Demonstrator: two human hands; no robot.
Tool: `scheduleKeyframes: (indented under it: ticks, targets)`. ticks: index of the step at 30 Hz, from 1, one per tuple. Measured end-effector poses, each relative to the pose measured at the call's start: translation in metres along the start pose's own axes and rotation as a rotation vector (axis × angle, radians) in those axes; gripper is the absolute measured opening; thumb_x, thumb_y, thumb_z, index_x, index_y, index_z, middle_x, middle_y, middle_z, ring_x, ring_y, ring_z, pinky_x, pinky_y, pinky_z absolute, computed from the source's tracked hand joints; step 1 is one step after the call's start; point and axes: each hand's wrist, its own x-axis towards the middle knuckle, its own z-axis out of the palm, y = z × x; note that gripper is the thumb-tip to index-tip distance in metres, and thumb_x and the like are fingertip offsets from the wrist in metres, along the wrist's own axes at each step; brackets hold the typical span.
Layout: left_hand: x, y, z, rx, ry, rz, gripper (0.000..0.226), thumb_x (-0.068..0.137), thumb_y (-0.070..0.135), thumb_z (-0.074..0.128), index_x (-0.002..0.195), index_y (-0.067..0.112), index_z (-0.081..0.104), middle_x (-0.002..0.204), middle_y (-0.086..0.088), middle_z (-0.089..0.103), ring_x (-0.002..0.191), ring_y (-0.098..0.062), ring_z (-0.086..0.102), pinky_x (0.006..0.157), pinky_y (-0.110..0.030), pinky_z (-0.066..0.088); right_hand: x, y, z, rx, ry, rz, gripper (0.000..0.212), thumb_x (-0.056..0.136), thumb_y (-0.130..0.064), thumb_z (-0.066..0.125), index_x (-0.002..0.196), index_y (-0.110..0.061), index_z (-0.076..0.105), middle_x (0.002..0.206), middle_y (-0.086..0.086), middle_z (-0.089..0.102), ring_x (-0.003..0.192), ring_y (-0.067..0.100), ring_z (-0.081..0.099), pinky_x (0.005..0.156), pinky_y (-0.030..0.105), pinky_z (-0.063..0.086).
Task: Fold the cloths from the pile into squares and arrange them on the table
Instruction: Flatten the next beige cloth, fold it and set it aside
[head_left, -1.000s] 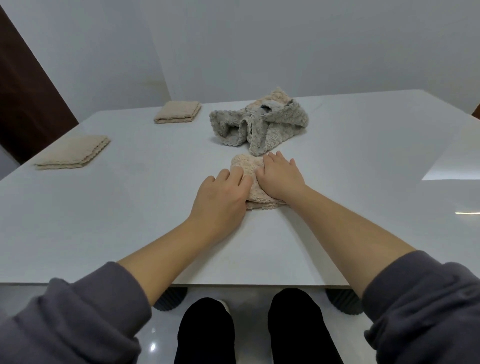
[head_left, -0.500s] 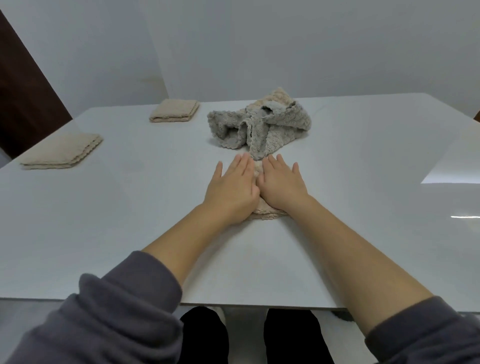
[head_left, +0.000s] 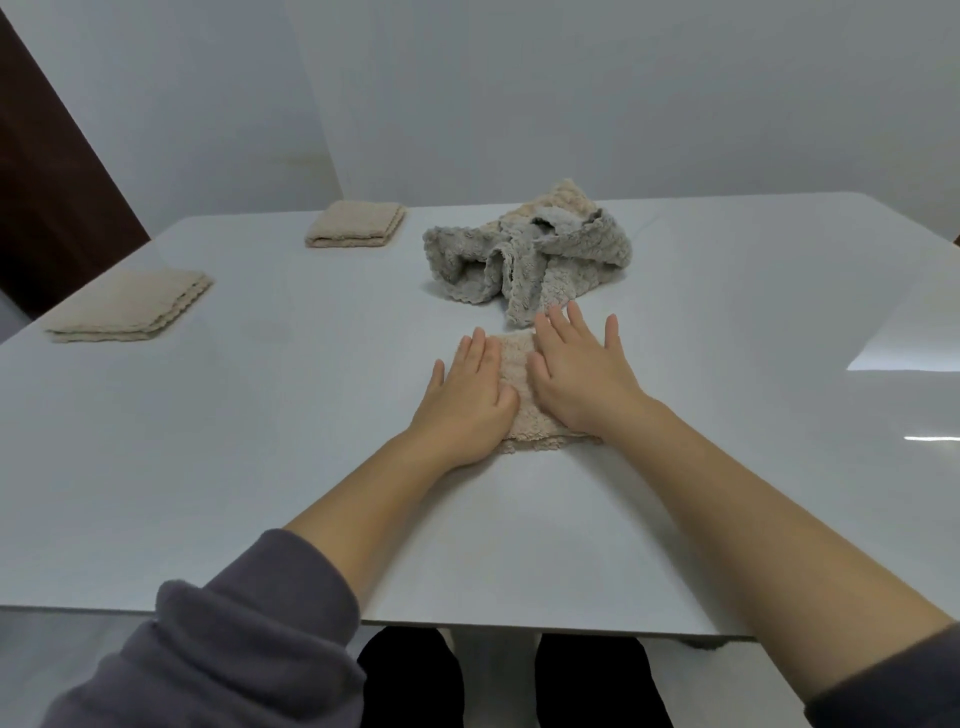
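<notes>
Nearest the camera, two dark grey fleece sleeves (head_left: 223, 649) are pushed up the forearms, and black-clad legs (head_left: 410, 680) show beneath the near edge of the glossy white table (head_left: 260, 467); further in, the left hand (head_left: 470, 402) and the right hand (head_left: 579, 379) lie flat side by side, fingers straight and slightly spread, gripping nothing, both palms pressing on a small folded beige terry cloth (head_left: 517, 384) that rests on the table in the middle; its scalloped near edge peeks out below the wrists, though the hands hide too much of it to judge how square it is; just beyond the right fingertips sits the rumpled pile of grey and beige terry cloths (head_left: 535, 254); well to the left lies a folded beige cloth square (head_left: 130, 306), and further back another folded beige cloth square (head_left: 356, 224); behind stand a pale grey wall (head_left: 571, 93) and a dark brown panel (head_left: 47, 182) at far left.
</notes>
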Motion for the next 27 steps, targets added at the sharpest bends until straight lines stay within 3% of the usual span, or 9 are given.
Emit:
scheduleKeyframes:
  ticks: [2, 3, 5, 8, 11, 16, 21, 25, 27]
  targets:
    - [0.004, -0.007, -0.009, -0.193, 0.12, -0.016, 0.049, 0.098, 0.029, 0.033, 0.145, 0.013, 0.03, 0.149, -0.003, 0.037, 0.141, -0.026, 0.029, 0.113, -0.04, 0.026, -0.003, -0.003, -0.009, 0.012, 0.007, -0.049, 0.057, 0.105, -0.031, 0.017, 0.155, -0.009, 0.006, 0.164, 0.006, 0.001, 0.151, 0.021, -0.004, 0.12, 0.05, -0.006]
    - [0.006, -0.011, -0.014, -0.259, 0.173, -0.046, 0.047, 0.097, 0.028, 0.038, 0.142, 0.014, 0.036, 0.144, -0.004, 0.045, 0.134, -0.025, 0.04, 0.108, -0.036, 0.032, -0.003, -0.004, -0.012, 0.031, -0.009, -0.069, 0.056, 0.105, -0.03, 0.017, 0.155, -0.008, 0.006, 0.164, 0.007, 0.002, 0.151, 0.021, -0.003, 0.12, 0.048, -0.005]
    - [0.011, -0.021, -0.027, -0.345, 0.173, -0.096, 0.049, 0.096, 0.024, 0.046, 0.144, 0.017, 0.039, 0.134, 0.0, 0.055, 0.123, -0.019, 0.051, 0.1, -0.028, 0.037, 0.0, -0.009, -0.014, 0.072, -0.07, -0.11, 0.056, 0.105, -0.029, 0.018, 0.155, -0.007, 0.007, 0.164, 0.008, 0.003, 0.151, 0.022, -0.001, 0.121, 0.045, -0.001]
    - [0.015, -0.036, -0.042, -0.468, 0.088, -0.104, 0.041, 0.092, 0.016, 0.057, 0.133, 0.015, 0.054, 0.099, 0.007, 0.065, 0.094, -0.014, 0.062, 0.086, -0.026, 0.046, 0.001, -0.011, -0.009, 0.091, -0.155, -0.164, 0.055, 0.105, -0.032, 0.019, 0.155, -0.01, 0.011, 0.164, 0.007, 0.004, 0.15, 0.021, 0.001, 0.12, 0.044, 0.001]
    - [0.007, -0.045, -0.055, -0.61, -0.095, -0.089, 0.02, 0.088, 0.014, 0.066, 0.108, 0.015, 0.067, 0.078, 0.001, 0.063, 0.064, -0.01, 0.058, 0.062, -0.028, 0.044, -0.004, -0.004, -0.006, 0.14, -0.165, -0.255, 0.054, 0.105, -0.037, 0.02, 0.156, -0.019, 0.012, 0.164, 0.0, 0.003, 0.15, 0.014, -0.003, 0.121, 0.042, -0.004]
    - [-0.01, -0.052, -0.071, -0.689, -0.379, -0.011, 0.016, 0.071, 0.029, 0.076, 0.08, 0.018, 0.069, 0.075, -0.004, 0.063, 0.068, -0.019, 0.051, 0.057, -0.023, 0.04, -0.011, 0.005, -0.006, 0.288, -0.109, -0.35, 0.05, 0.105, -0.035, 0.023, 0.154, -0.024, 0.02, 0.163, -0.006, 0.011, 0.149, 0.005, -0.001, 0.121, 0.034, -0.001]
    - [-0.003, -0.044, -0.068, -0.886, -0.493, 0.068, 0.016, 0.077, 0.016, 0.069, 0.085, 0.011, 0.057, 0.06, 0.005, 0.052, 0.045, -0.007, 0.035, 0.042, -0.015, 0.03, -0.012, 0.006, -0.005, 0.354, -0.116, -0.347, 0.049, 0.106, -0.028, 0.027, 0.154, -0.022, 0.022, 0.162, -0.006, 0.015, 0.149, 0.005, 0.003, 0.122, 0.032, 0.003]
    - [0.011, -0.039, -0.068, -0.681, -0.768, 0.04, 0.016, 0.083, 0.016, 0.07, 0.081, 0.009, 0.056, 0.06, 0.001, 0.049, 0.042, -0.009, 0.036, 0.042, -0.017, 0.032, -0.011, 0.01, -0.002, 0.398, -0.112, -0.33, 0.048, 0.106, -0.02, 0.03, 0.154, -0.017, 0.025, 0.161, -0.003, 0.019, 0.149, 0.006, 0.007, 0.122, 0.027, 0.003]
    - [0.017, -0.034, -0.07, -0.702, -0.845, 0.048, 0.008, 0.081, 0.014, 0.066, 0.074, 0.012, 0.062, 0.061, -0.001, 0.052, 0.043, -0.009, 0.039, 0.044, -0.017, 0.035, -0.011, 0.01, -0.002, 0.418, -0.12, -0.321, 0.048, 0.106, -0.018, 0.03, 0.153, -0.017, 0.026, 0.16, -0.003, 0.02, 0.148, 0.005, 0.008, 0.121, 0.024, 0.003]
